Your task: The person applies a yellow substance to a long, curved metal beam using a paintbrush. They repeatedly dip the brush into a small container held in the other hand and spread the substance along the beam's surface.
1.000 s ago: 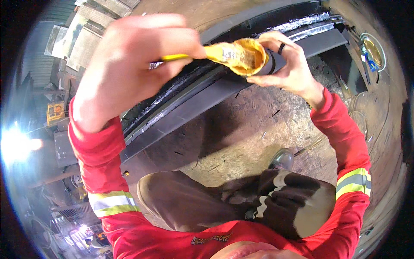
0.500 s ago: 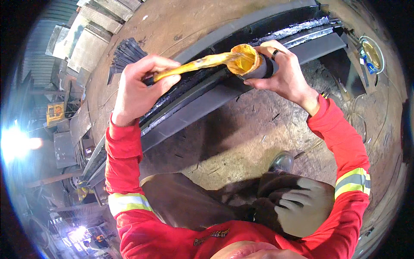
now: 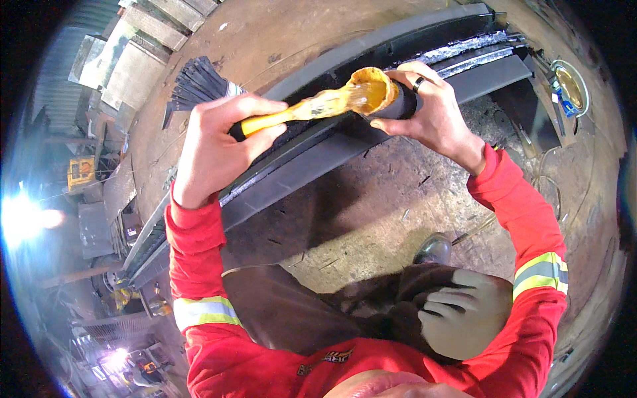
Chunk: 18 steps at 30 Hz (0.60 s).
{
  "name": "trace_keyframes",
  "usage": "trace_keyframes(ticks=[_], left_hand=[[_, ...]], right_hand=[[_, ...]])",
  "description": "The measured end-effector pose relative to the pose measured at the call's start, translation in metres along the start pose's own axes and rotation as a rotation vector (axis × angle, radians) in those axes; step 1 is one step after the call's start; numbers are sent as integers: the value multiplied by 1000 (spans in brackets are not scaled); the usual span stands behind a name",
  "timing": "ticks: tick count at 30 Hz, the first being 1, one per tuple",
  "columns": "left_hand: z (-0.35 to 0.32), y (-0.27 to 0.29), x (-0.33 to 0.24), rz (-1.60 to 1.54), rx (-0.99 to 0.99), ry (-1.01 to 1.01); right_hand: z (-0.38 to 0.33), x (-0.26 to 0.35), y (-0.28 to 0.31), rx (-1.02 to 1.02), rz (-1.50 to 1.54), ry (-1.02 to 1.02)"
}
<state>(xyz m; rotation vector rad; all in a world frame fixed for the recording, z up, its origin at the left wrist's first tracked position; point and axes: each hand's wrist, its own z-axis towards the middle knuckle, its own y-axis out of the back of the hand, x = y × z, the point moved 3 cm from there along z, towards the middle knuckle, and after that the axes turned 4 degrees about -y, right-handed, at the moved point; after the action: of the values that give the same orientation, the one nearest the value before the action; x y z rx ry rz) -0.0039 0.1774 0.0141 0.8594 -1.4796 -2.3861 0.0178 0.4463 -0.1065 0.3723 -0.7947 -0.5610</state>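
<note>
A small dark cup [image 3: 405, 103] with a crusted yellow-orange rim is tilted so that its mouth faces left. My right hand [image 3: 434, 109] is closed around it, thumb below the rim and fingers over the far side. Between the thumb and fingers of my left hand [image 3: 222, 139] is the dark-tipped handle end of a yellow brush [image 3: 308, 109], smeared with pale and dark marks. Its other end reaches into the cup's mouth, so the bristles cannot be made out. Both hands are above a long dark steel beam [image 3: 325, 156].
Dark strips [image 3: 192, 83] lie bundled beyond my left hand. Pale panels [image 3: 136, 73] stand at far left, near a yellow box [image 3: 81, 171]. A coiled hose [image 3: 574, 86] lies at far right. My dark boot [image 3: 434, 249] is on the stained floor [image 3: 371, 212].
The brush has turned and slid slightly, its middle now looking broader and blurred at the cup. My left hand has shifted a little right and down; the cup stays nearly in place.
</note>
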Motion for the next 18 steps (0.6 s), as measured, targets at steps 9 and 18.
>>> trace_keyframes(ticks=[9, 18], left_hand=[[28, -22, -11, -20, 150, -68], [-25, -17, 55, -585, -45, 273]], right_hand=[[-6, 13, -4, 74, -61, 65], [-3, 6, -1, 39, 33, -104]])
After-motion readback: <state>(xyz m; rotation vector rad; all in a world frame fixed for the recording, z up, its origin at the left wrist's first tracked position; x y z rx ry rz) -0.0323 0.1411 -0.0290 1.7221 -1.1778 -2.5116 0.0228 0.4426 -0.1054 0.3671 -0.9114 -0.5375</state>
